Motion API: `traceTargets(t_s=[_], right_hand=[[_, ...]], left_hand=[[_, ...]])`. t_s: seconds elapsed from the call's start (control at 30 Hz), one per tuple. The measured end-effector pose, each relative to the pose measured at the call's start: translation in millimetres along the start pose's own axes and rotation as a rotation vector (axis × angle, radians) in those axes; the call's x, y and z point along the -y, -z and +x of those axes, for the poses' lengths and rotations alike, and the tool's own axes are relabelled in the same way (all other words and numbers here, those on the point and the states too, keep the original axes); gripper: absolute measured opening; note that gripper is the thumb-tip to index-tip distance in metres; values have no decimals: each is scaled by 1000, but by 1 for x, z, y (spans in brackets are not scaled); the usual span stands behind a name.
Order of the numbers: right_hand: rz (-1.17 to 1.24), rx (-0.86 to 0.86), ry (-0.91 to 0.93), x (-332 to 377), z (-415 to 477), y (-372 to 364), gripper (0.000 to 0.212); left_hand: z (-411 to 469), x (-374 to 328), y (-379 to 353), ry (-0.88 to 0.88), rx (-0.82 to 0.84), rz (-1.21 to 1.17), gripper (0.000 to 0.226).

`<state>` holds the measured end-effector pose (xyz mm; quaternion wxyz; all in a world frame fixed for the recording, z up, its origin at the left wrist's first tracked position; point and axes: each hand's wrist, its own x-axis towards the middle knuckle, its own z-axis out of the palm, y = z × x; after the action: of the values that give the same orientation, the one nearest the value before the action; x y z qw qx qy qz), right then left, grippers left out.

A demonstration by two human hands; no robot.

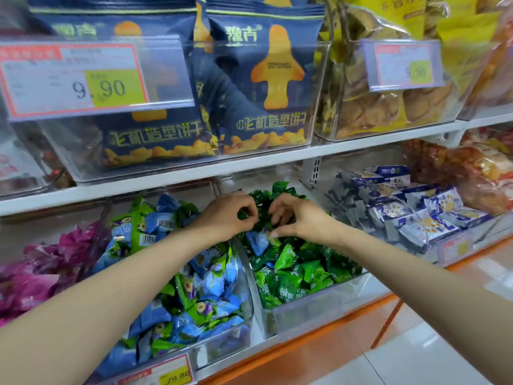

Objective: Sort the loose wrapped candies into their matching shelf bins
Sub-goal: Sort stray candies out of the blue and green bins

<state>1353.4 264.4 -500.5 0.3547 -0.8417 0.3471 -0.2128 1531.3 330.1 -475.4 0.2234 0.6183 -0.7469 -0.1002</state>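
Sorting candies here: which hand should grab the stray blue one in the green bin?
Probably the right hand: its fingers sit right beside the blue candy, while the left hand pinches green wrappers further back.

left hand [227, 215]: fingers curled; arm extended forward | right hand [297, 218]: fingers curled; arm extended forward
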Motion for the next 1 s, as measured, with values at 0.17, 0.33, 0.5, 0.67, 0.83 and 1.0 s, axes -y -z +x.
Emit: traceTargets(t_s=[0.17,0.33,0.5,0.67,0.83,1.0], right_hand=[[-631,117,37,-5,2,-11,55],[-914,157,17,-5,4,-23,66],[-453,-97,35,-4,6,-13,26],[-87,-100,51,-11,3,5,25],[-60,-76,83,-11,0,3,13],[-628,261,79,-10,-7,-6,61]], left_hand=[[5,0,-2,21,71,71,3],[4,0,-2,10,79,86,5],[7,5,-6,61,92,53,10],[5,0,-6,123,151,-19,41],[6,2,-11,117,80,-33,30],[10,6,-12,143,-52,45,42]])
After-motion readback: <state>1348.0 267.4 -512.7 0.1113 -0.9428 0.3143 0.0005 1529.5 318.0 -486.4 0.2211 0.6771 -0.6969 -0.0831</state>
